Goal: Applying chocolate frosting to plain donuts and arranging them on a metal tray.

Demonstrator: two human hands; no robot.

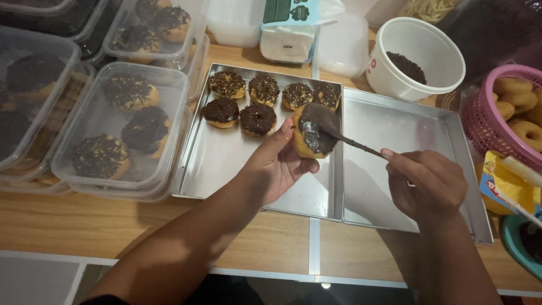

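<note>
Nearest, over the front half of the wooden desk (271, 237): left hand (276, 164) cupped around a donut (314, 135), fingers closed on its underside, held above the seam between two metal trays. Right hand (426, 183) pinched shut on the handle of a spoon (330, 127), its bowl pressed into dark chocolate glaze on the donut's top. Left tray (226, 164) carrying six glazed, sprinkled donuts (257, 99) along its far edge. Right tray (406, 135) bare metal. Toward the left edge, stacked clear plastic boxes (121, 130) with sprinkled donuts inside. At the right edge, a pink basket (494, 121) of plain donuts. Farther back, a white tub (418, 59) holding chocolate sprinkles.
</note>
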